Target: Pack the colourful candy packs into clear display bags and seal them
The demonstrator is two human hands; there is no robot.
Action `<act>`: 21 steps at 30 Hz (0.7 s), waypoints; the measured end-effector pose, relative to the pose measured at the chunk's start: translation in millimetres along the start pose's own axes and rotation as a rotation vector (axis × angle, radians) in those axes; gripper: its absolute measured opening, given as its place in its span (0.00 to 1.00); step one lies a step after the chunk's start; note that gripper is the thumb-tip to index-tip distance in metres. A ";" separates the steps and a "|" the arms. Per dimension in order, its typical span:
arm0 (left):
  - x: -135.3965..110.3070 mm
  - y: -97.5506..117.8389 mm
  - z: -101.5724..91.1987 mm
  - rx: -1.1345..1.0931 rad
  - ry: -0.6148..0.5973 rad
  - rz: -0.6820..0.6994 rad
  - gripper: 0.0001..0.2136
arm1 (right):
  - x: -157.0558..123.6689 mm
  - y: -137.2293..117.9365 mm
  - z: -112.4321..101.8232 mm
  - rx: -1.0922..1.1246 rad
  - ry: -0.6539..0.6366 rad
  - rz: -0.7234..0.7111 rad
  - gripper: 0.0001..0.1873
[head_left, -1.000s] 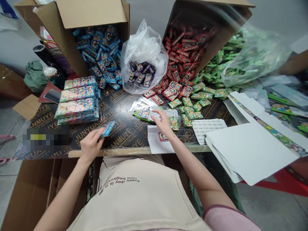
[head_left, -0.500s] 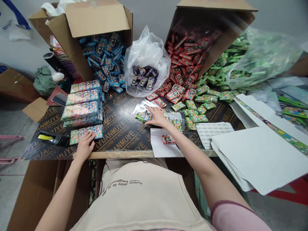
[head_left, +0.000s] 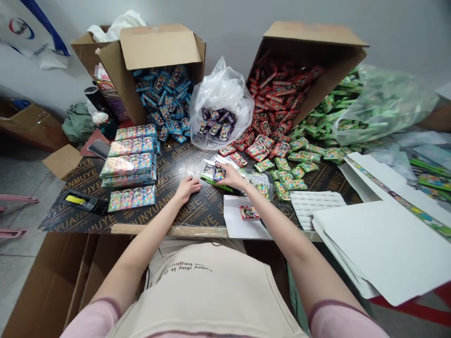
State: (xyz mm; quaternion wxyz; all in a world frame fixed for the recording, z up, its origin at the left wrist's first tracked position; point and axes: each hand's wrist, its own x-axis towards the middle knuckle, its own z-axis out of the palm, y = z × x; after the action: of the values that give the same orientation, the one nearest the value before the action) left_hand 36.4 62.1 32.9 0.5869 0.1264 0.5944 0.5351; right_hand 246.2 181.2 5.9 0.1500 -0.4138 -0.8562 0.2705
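Observation:
My right hand [head_left: 230, 177] has its thumb and fingers around a small purple box [head_left: 220, 172], over a clear plastic packet [head_left: 208, 170] with green and black print. How much of the packet it also grips is hidden. My left hand [head_left: 189, 188] rests on the dark table just left of the packet, fingers stretched out and holding nothing. Below the right hand, a small red box [head_left: 248, 212] lies on a white sheet [head_left: 232, 225]. A wrapped flat pack of colourful boxes [head_left: 132, 198] lies left of my left hand, in front of a stack of similar packs [head_left: 128, 164].
Behind stand a carton of blue boxes [head_left: 164, 89], a clear bag [head_left: 243, 105] of purple boxes and a carton of red boxes [head_left: 282, 94]. Loose green boxes [head_left: 287, 178] spread rightward. White card sheets [head_left: 384, 244] overhang the right edge. A black tape dispenser [head_left: 82, 202] sits left.
My left hand has left the flat pack and moved right, close to the packet. My right hand has closed around the purple box. The camera view has tilted slightly.

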 end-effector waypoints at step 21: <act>-45.8 60.6 27.8 -0.044 -0.303 0.760 0.17 | 2.6 -105.8 -23.0 0.947 0.313 -0.015 0.35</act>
State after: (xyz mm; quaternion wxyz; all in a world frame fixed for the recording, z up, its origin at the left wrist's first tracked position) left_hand 43.4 64.0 113.6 0.4307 0.4016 0.4007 0.7019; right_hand 189.2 137.0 86.8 0.4502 -0.3297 -0.6095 0.5631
